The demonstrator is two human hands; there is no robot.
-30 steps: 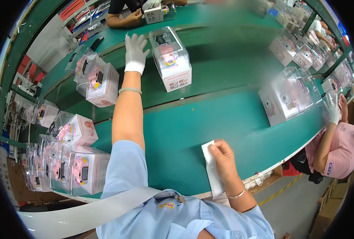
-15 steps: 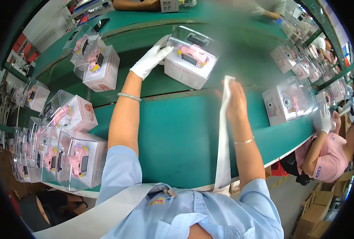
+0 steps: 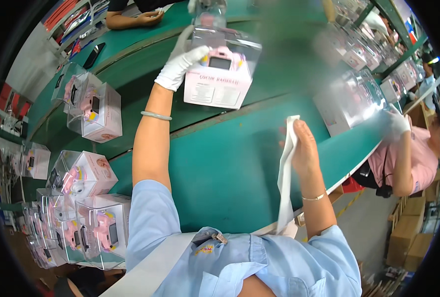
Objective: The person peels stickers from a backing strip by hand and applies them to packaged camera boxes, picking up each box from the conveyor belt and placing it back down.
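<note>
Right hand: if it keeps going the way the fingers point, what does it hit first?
Probably the clear-topped toy box that the gloved left hand holds. The right hand, gripping a white strip, points up across bare green belt; depth unclear.

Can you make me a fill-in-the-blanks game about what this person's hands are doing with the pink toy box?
1. The left hand wears a glove coloured ____.
2. The left hand touches the clear box, which holds a toy camera coloured ____.
3. The bare right hand holds a long white strip above the table, whose colour is ____.
4. On the left forearm sits a pale ____.

Missing words: white; pink; green; bangle
</note>
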